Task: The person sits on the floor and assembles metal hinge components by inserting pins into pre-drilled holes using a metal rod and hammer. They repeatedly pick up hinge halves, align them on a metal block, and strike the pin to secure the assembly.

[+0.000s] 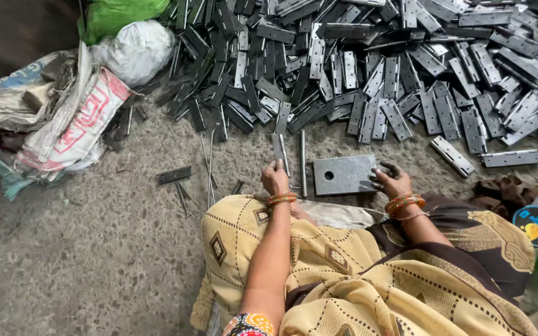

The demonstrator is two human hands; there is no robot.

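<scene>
Steel hinge (279,149), stiff, thin and likely slick, stands on the floor ahead of the knees, pinched at its lower end by the left hand (274,179). Right hand (392,182) grips the heavy-looking holed plate (344,175) by its right edge.

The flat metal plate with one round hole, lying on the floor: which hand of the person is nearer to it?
Right. The right hand touches the right edge of the metal plate. The left hand is to the plate's left, apart from it, holding a hinge piece.
</scene>
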